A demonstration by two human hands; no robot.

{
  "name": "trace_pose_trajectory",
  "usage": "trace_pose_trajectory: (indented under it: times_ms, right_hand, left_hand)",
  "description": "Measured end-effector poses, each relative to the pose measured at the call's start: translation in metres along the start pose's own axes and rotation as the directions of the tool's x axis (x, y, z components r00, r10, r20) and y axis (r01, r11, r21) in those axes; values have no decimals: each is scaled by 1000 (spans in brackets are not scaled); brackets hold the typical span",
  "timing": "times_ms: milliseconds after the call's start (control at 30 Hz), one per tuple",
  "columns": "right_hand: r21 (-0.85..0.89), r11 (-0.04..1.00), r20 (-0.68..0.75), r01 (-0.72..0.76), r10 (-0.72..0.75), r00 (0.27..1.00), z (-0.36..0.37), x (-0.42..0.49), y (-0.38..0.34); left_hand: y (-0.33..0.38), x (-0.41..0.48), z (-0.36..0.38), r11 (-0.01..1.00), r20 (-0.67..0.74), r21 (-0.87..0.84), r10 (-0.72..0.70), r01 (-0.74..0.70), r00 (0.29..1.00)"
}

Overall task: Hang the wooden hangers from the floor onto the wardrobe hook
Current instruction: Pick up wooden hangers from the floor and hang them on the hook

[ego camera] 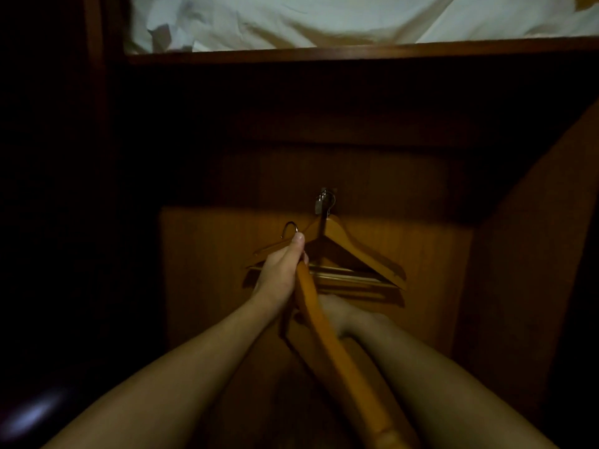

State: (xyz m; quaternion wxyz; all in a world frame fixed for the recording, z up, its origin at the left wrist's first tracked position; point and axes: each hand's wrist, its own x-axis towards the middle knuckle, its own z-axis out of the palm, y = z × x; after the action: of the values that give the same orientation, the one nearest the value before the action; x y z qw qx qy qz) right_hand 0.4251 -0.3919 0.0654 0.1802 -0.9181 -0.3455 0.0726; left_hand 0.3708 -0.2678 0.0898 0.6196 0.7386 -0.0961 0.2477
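Fingers of your left hand (280, 268) gripped a wooden hanger (327, 332) w/ hook end up, just left of hung hanger (359, 254) on wardrobe hook (322, 200); right hand (337, 311) mostly hidden, grip unclear.

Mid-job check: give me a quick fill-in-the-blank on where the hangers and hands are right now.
1. The left hand grips a wooden hanger just below its metal ____.
2. The hangers on the wall already hang from the wardrobe ____.
3. The white bedding lies on the shelf ____ the wardrobe hook.
4. The right hand is partly hidden behind the held ____.

Missing words: hook; hook; above; hanger
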Motion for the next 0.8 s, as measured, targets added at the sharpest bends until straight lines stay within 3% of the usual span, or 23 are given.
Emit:
trace_pose_trajectory:
  times_ms: [67, 133, 200, 300, 367, 467, 600, 700, 800]
  right_hand:
    - [253, 967, 2, -12, 12, 1000, -16, -11, 0]
    - [562, 824, 3, -65, 77, 997, -33, -25, 4]
    - [705, 695, 96, -142, 105, 990, -55, -42, 15]
    - [658, 726, 272, -200, 18, 962, -78, -63, 24]
    - [609, 766, 257, -204, 53, 965, -82, -66, 26]
    - [562, 800, 88, -210, 194, 977, -77, -62, 31]
    - [478, 864, -145, -156, 253, 957, -72, -63, 41]
    - [430, 892, -255, -139, 267, 929, -75, -60, 49]
    - [384, 916, -334, -116, 254, 908, -83, -45, 57]
  left_hand:
    - [1, 4, 9, 994, -72, 113, 10, -2, 997]
    - [-2, 9, 12, 978, -97, 208, 20, 0, 995]
    - [-6, 19, 12, 958, -123, 285, 43, -6, 991]
    - [-3, 34, 17, 887, -180, 461, 108, -14, 978]
    - [2, 41, 25, 853, -192, 521, 137, -17, 972]
    - [7, 48, 34, 868, -119, 494, 126, -52, 985]
    - [1, 58, 30, 954, 137, 288, 40, -78, 990]
    - [-7, 67, 15, 921, 236, 382, -17, -77, 972]
    - [-15, 77, 2, 840, 241, 528, -10, -122, 970]
